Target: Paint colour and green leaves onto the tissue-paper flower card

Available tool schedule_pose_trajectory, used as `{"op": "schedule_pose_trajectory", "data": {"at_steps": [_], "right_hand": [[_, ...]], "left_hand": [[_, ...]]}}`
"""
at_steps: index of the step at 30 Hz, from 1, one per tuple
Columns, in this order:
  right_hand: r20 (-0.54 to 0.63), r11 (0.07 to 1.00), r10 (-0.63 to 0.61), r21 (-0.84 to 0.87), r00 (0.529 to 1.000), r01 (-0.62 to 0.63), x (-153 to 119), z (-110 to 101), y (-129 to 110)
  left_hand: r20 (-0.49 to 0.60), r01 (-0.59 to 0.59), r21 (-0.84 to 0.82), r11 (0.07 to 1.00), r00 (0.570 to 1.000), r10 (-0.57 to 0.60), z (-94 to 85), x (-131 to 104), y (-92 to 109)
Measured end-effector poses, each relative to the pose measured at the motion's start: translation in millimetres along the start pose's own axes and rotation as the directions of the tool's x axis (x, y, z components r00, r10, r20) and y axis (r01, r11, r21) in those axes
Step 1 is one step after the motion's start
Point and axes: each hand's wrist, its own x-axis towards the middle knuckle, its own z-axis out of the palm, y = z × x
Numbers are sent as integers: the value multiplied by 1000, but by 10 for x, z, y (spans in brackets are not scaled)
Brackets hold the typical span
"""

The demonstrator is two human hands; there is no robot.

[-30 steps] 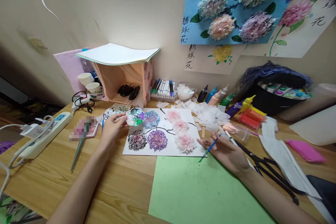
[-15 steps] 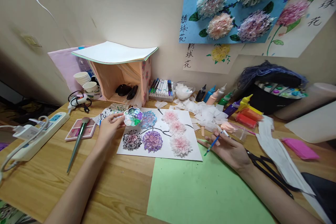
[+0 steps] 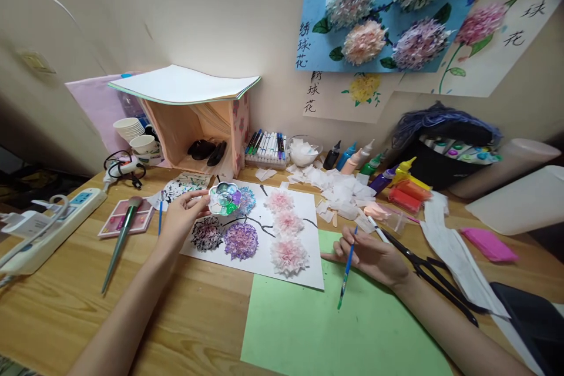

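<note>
My left hand point(image 3: 183, 220) is closed on the edge of a small flower-shaped paint palette point(image 3: 224, 198), its wells smeared with green, purple and blue. The palette hangs over the upper left of a white paper point(image 3: 255, 270) and partly hides a blue paper flower point(image 3: 247, 201). Black, purple point(image 3: 241, 241) and several pink paper flowers point(image 3: 289, 256) sit on that paper, with painted dark branches between them. My right hand point(image 3: 370, 254) pinches a blue paintbrush point(image 3: 348, 267), its green-tipped bristles pointing down above a green sheet point(image 3: 326, 329). One finger reaches to the white paper's right edge.
Black scissors point(image 3: 434, 273) and white crepe strips point(image 3: 445, 247) lie right of my right hand. Torn white paper pieces point(image 3: 339, 185), paint bottles point(image 3: 352, 160) and a marker box point(image 3: 267, 150) line the back. At left are a makeup brush point(image 3: 118, 247) and a power strip point(image 3: 57, 232).
The paintbrush has swung so its bristles point more steeply down, over the green sheet. The white paper has turned slightly, its right corner nearer me. My left hand still holds the palette.
</note>
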Motion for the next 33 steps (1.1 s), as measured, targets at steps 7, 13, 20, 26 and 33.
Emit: {"op": "schedule_pose_trajectory", "data": {"at_steps": [7,13,20,26,33], "right_hand": [[-153,993,-113,-39,982,108,44,-4,0],[-283,982,-189,-40,940,185,80,-29,8],[-364,970,-214,29,906,241,92,-89,35],[-343,972,-214,17,915,233,104,-58,25],[-324,971,-233,-26,917,238,122,-50,11]], "left_hand": [[22,-4,10,1000,1000,4,38,-3,-34],[35,-6,11,1000,999,6,111,-34,-55],[69,26,-1,1000,997,-26,196,-90,-76],[91,44,-1,999,995,-44,216,-136,-43],[90,33,-17,999,995,-31,182,-102,-74]]}}
